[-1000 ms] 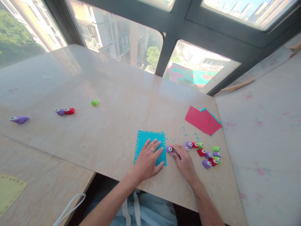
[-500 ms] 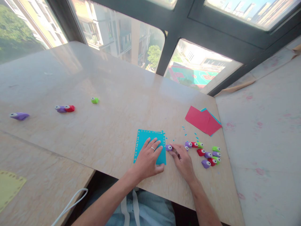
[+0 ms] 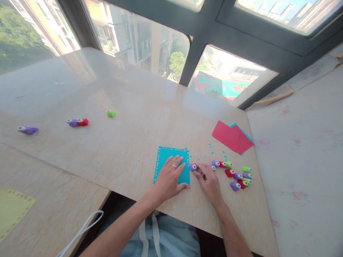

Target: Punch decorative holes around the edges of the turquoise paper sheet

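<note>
A small purple punch (image 3: 192, 167) sits at the right edge of a teal paper square (image 3: 166, 160), which lies flat on the pale stone table (image 3: 128, 135) near its front edge. The right hand (image 3: 209, 180) has its fingers closed narrowly about the punch, holding it against the sheet's side. The left hand (image 3: 169, 178) lies palm down on the teal paper with its fingers spread wide and flat, a ring on one of them, gripping nothing. The sheet's border shows a row of tiny punched holes, and teal specks (image 3: 211, 148) are scattered on the table just beyond its far right corner. Just right of the right hand is a cluster of punches (image 3: 237, 175) in purple, red and green, huddled close together. Farther back lies a red sheet (image 3: 230, 136) over another teal one. Well off to the left, a green punch (image 3: 110, 113), a purple and red pair (image 3: 77, 122) and a lone purple punch (image 3: 27, 129) are spaced along the table. A yellow sheet (image 3: 12, 210) rests at the lower left.
</note>
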Tool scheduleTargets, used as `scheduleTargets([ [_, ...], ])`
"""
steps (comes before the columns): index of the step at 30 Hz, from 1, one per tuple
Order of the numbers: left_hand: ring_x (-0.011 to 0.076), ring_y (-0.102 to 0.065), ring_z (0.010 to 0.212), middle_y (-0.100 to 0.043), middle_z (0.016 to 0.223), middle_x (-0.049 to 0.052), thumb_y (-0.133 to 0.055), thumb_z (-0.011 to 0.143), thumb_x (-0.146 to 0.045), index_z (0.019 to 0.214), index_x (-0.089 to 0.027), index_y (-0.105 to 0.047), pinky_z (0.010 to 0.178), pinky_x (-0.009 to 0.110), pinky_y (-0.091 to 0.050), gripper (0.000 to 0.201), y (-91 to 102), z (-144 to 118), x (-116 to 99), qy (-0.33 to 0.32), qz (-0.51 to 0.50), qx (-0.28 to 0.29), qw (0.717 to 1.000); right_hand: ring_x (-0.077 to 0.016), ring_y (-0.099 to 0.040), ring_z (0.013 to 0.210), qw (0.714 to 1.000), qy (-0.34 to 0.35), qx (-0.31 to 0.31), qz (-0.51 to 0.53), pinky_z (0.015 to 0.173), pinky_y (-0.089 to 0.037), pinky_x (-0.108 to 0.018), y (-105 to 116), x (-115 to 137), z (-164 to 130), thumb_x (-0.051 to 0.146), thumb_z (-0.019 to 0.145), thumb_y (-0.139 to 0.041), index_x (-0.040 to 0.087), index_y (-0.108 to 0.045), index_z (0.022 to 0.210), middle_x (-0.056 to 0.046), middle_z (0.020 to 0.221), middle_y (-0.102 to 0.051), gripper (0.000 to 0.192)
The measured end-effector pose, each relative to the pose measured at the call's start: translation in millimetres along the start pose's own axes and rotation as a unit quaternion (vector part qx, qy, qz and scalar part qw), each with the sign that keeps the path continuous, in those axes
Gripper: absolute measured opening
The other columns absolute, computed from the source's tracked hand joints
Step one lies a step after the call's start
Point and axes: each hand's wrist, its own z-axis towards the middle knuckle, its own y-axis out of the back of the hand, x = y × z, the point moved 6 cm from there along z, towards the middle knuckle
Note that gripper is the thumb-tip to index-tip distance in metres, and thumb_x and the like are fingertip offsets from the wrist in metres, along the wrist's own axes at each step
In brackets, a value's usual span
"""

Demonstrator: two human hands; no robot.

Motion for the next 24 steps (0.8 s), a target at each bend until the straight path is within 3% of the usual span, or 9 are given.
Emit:
scheduleTargets([
  [13,0.0285,-0.044,0.138,-0.052,0.143,0.011,-0.063,0.086,-0.043,0.125,-0.018,-0.058,0.118,0.051,-0.038,0.046,-0.1,2.7,0.9,0.02,0.012,-0.038,0.999,-0.0183,-0.06,0.093,1.0,0.01,0.001,0.002,0.084,-0.051,-0.033,-0.6,-1.5,-0.8,0.031,0.097,-0.053,0.023,-0.063,0.124,-0.006,0.107,-0.064,0.03],
  [24,0.0279,-0.044,0.138,-0.05,0.145,0.01,-0.057,0.089,-0.048,0.126,-0.023,-0.058,0.117,0.052,-0.039,0.044,-2.2,0.8,0.7,-0.006,0.04,-0.052,0.998,-0.0196,-0.06,0.096,1.0,0.019,-0.006,-0.008,0.086,-0.05,-0.034,-0.8,0.6,-0.7,0.031,0.098,-0.051,0.022,-0.063,0.12,-0.007,0.108,-0.064,0.026],
])
